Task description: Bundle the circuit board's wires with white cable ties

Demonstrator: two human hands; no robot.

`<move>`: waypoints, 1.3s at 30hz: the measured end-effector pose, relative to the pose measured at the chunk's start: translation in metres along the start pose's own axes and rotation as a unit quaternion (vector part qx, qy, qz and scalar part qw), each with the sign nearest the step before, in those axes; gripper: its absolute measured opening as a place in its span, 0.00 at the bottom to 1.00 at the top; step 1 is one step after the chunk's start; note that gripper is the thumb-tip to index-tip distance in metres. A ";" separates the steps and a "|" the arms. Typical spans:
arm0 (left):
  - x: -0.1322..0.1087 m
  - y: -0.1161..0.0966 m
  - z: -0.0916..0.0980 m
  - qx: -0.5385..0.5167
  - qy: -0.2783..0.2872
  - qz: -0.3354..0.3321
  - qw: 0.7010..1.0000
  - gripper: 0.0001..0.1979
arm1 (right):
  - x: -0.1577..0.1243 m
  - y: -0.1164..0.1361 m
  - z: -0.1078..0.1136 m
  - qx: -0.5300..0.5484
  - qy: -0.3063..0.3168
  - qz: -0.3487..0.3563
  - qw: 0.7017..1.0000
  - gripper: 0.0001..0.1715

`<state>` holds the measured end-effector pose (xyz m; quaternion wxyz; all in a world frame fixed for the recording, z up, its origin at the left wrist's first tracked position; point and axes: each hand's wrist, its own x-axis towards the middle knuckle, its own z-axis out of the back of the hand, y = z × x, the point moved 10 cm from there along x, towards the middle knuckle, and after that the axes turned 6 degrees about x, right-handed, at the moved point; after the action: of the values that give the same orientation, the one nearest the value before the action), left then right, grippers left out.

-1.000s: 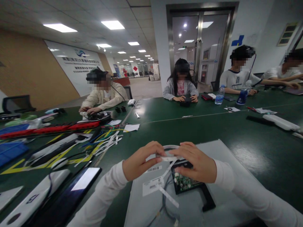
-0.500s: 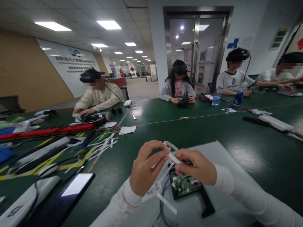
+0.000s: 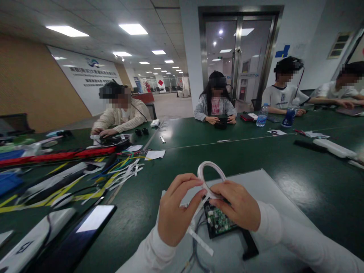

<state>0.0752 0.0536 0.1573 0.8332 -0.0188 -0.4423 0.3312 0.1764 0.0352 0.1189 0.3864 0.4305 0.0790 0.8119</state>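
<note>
A narrow roll of white tape (image 3: 200, 172) stands upright between my hands, its open ring facing me. My right hand (image 3: 240, 204) grips the roll's lower right side between thumb and fingers. My left hand (image 3: 174, 212) pinches the roll's left edge with its fingertips. Below them, a green circuit board (image 3: 220, 222) in a black frame lies on a grey sheet (image 3: 275, 212), partly covered by my right hand. White strips (image 3: 200, 240) and thin grey cables lie beside the board. Whether a strip joins the roll, I cannot tell.
On the left are a dark tablet (image 3: 82, 235), a white device (image 3: 36, 242), cut white strips (image 3: 127, 174) and coloured wires. A small wrench (image 3: 162, 140) lies farther off. Several people with headgear sit across the green table (image 3: 176, 159). Bottles (image 3: 262, 115) stand at the back right.
The tape roll has turned from nearly edge-on to showing its full ring, and rises higher above my fingers. My left hand has shifted slightly right and down.
</note>
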 end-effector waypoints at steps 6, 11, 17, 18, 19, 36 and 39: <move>0.001 -0.005 0.002 -0.014 0.003 -0.012 1.000 0.03 | 0.000 0.000 0.000 -0.002 0.007 0.000 1.000 0.09; 0.003 -0.011 0.009 0.006 0.006 -0.026 1.000 0.03 | 0.002 -0.012 0.005 0.077 0.027 -0.058 0.995 0.13; 0.008 -0.002 0.030 0.020 -0.007 0.000 1.000 0.05 | 0.001 -0.035 0.009 0.219 0.025 -0.154 0.963 0.18; 0.009 0.001 0.035 0.023 -0.016 0.010 1.000 0.05 | 0.000 -0.037 0.009 0.237 0.026 -0.162 0.958 0.17; 0.009 0.005 0.039 0.025 -0.028 0.018 0.999 0.05 | 0.000 -0.038 0.008 0.255 0.026 -0.168 0.952 0.15; 0.018 -0.007 0.042 0.185 -0.036 -0.070 0.980 0.15 | 0.003 -0.031 0.015 0.162 -0.002 -0.129 0.978 0.08; 0.009 -0.034 0.011 0.189 0.033 -0.150 0.970 0.10 | 0.003 -0.017 0.010 0.101 0.023 -0.080 0.991 0.08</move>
<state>0.0889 0.0297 0.1813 0.8758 0.1945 -0.3422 0.2794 0.1922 0.0467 0.1192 0.4028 0.4411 0.2033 0.7758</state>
